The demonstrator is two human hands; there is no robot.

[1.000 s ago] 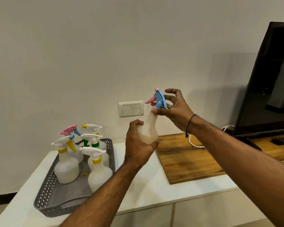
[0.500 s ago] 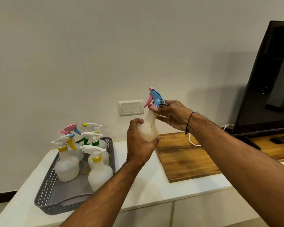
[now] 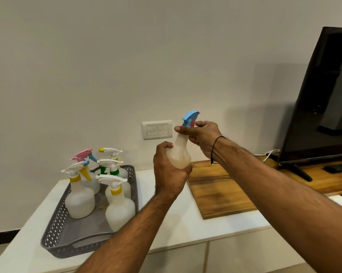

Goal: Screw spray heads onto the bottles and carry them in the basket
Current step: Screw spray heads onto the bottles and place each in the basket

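I hold a translucent white bottle (image 3: 179, 152) up in the air above the white counter. My left hand (image 3: 169, 172) grips its round body from below. My right hand (image 3: 202, 137) pinches the collar of the blue and pink spray head (image 3: 190, 118) seated on the bottle's neck. The head's nozzle points to the right. At the left a grey perforated basket (image 3: 54, 229) lies on the counter, holding several white bottles (image 3: 79, 198) with spray heads in yellow, green, pink and blue.
A white cabinet top (image 3: 178, 219) runs under everything. A wooden board (image 3: 221, 190) lies to the right, with a black TV (image 3: 323, 99) standing on it, a remote (image 3: 339, 167) and a white cable (image 3: 268, 153). A wall switch plate (image 3: 157, 130) is behind the bottle.
The spray head has turned on the bottle, its nozzle swinging from pointing left to pointing right. My right hand has shifted its grasp around the collar. The left hand stays on the bottle.
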